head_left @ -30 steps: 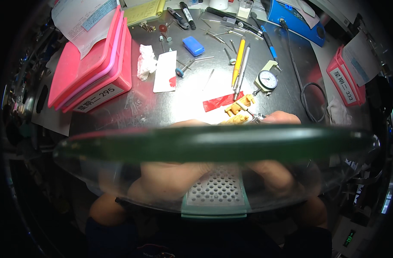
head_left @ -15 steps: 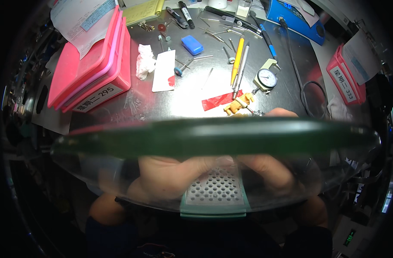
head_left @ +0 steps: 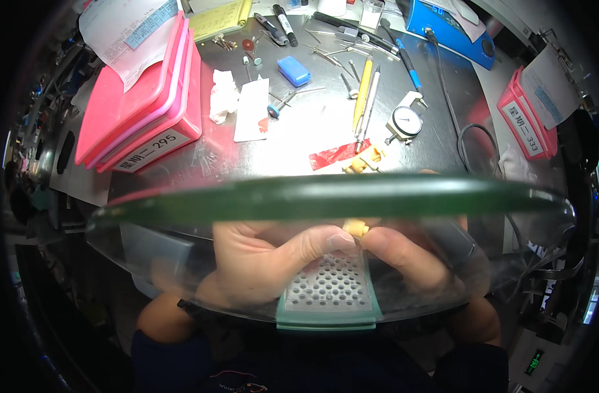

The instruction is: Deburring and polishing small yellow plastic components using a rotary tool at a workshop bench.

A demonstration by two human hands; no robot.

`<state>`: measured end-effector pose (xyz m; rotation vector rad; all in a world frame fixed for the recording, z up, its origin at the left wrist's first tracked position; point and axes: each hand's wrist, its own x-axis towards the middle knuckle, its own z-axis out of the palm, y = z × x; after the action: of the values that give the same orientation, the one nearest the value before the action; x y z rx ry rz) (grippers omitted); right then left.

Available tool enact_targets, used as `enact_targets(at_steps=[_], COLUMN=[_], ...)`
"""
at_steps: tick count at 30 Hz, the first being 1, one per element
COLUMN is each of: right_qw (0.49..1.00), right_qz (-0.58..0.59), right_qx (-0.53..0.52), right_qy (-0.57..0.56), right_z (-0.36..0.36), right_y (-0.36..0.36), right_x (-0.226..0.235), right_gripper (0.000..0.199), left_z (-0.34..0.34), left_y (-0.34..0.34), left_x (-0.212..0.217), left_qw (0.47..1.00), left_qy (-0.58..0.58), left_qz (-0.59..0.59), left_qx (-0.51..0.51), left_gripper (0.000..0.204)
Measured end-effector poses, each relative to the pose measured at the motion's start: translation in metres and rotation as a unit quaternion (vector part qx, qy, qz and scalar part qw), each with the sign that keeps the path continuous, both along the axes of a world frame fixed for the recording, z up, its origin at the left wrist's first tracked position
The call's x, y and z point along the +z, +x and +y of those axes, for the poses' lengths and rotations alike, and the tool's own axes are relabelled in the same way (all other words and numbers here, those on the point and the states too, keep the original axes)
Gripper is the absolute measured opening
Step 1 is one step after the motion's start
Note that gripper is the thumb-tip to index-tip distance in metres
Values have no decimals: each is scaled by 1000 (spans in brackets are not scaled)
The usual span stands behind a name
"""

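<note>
A clear curved shield with a green edge (head_left: 332, 196) crosses the view, and I see both hands through it. My left hand (head_left: 260, 262) is closed, its thumb and fingers pinching a small tan model piece (head_left: 356, 228). My right hand (head_left: 414, 259) is closed around a dark handpiece (head_left: 460, 239), mostly hidden by the shield and hand; its thumb tip touches the piece. Beyond the shield's edge, a tan toothed model part (head_left: 368, 159) shows beside a red strip (head_left: 332, 156). A perforated plate (head_left: 329, 285) with a green frame lies below the hands.
Pink stacked trays (head_left: 142, 111) stand left, another pink tray (head_left: 525, 118) right. A dial gauge (head_left: 406, 122), yellow pencil-like tool (head_left: 363, 95), blue block (head_left: 293, 71), white card (head_left: 252, 111) and several burs lie on the metal bench. A blue control box (head_left: 450, 29) with a cord sits far right.
The small tan piece has come into sight between my thumbs. The handpiece tip has withdrawn from the model part's upper side, and the shield's edge sits slightly higher in view.
</note>
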<state>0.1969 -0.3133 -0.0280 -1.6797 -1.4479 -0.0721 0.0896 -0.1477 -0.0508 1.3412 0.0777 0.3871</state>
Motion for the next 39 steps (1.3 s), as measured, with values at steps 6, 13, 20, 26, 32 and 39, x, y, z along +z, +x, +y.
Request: enact_targets(at_steps=[6, 13, 20, 26, 32, 39], right_qw=[1000, 950, 907, 845, 833, 872], right_qz=[6, 302, 414, 520, 535, 484], right_qx=[-5, 42, 6, 39, 18, 22], right_qy=[-4, 72, 80, 117, 138, 71], right_z=[1, 5, 0, 4, 6, 4], right_y=[3, -5, -14, -15, -19, -10], right_x=[-4, -17, -24, -17, -14, -15], right_gripper=[43, 43, 45, 42, 42, 40], left_z=[9, 8, 1, 5, 5, 3], left_y=[-2, 3, -4, -6, -3, -4], left_x=[5, -6, 3, 3, 3, -3], left_qw=[994, 993, 999, 995, 996, 997], left_qy=[109, 73, -24, -48, -31, -55], left_qz=[27, -90, -20, 7, -18, -12], left_qx=[-15, -18, -27, -87, -85, -58], left_gripper=[20, 26, 15, 22, 22, 21])
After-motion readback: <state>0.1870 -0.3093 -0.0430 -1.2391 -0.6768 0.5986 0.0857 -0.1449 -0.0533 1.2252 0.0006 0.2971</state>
